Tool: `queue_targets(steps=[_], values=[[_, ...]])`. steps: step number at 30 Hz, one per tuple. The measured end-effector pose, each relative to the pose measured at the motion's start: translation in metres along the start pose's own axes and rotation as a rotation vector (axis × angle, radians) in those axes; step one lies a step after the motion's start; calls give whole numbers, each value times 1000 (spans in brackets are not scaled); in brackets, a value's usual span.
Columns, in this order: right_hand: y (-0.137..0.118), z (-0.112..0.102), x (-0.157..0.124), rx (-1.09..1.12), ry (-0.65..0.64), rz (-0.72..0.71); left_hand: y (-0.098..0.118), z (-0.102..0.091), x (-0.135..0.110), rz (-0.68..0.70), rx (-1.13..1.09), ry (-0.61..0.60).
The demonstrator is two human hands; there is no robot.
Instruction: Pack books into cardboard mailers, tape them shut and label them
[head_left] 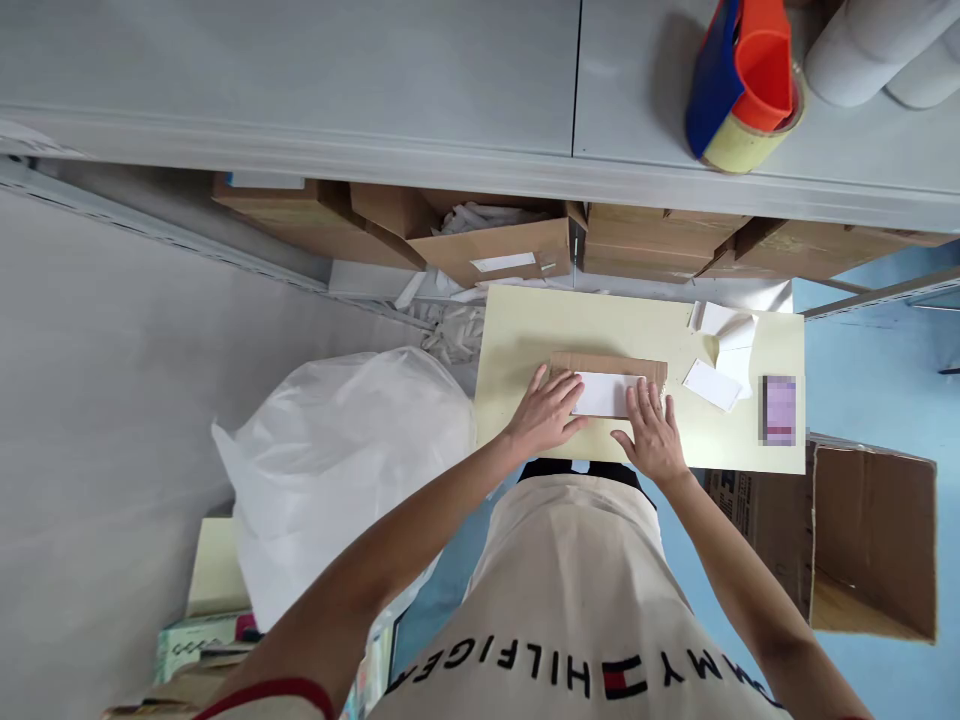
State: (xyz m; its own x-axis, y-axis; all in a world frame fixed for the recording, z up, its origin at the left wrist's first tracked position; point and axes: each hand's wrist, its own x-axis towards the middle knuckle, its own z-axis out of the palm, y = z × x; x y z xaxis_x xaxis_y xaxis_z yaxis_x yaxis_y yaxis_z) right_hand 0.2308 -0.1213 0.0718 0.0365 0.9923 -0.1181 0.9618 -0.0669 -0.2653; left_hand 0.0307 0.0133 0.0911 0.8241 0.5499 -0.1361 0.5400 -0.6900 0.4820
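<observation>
On the pale yellow table (525, 320) in front of me lies a flat brown cardboard box (607, 362). A white rectangular label (609, 394) rests on its top. My left hand (551, 408) lies flat with fingers stretched over the left end of the label and box. At the other end, my right hand (654, 430) presses its spread fingers on the label's right edge. Neither hand grips anything. To the right lie a loose white label (712, 386) and a curled strip of white paper (735, 345).
A pixelated pink item (780, 410) sits at the table's right edge. An open carton (874, 540) stands on the floor at right, a large white plastic bag (352, 450) at left. Ahead, a grey shelf (420, 80) holds a tape dispenser (742, 90) above several cartons (652, 240).
</observation>
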Motion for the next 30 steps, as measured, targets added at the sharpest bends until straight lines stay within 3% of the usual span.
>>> queue_targets(steps=[3,6,11,14,18,21,24,30], values=[[-5,3,22,5,27,7,8,4,18,-126,3,102],[-8,3,28,-27,49,50,4,9,24,-168,19,151],[-22,8,7,-88,-3,-60,-10,21,13,-191,-5,169],[-26,15,-6,-101,15,-33,-14,30,9,-227,-98,175],[-9,22,-19,-5,129,182,-19,41,9,-352,-366,219],[11,22,-22,239,204,390,-24,45,9,-459,-575,219],[23,16,-13,514,202,572,-27,45,9,-490,-703,178],[10,16,19,745,165,806,-29,40,12,-500,-811,174]])
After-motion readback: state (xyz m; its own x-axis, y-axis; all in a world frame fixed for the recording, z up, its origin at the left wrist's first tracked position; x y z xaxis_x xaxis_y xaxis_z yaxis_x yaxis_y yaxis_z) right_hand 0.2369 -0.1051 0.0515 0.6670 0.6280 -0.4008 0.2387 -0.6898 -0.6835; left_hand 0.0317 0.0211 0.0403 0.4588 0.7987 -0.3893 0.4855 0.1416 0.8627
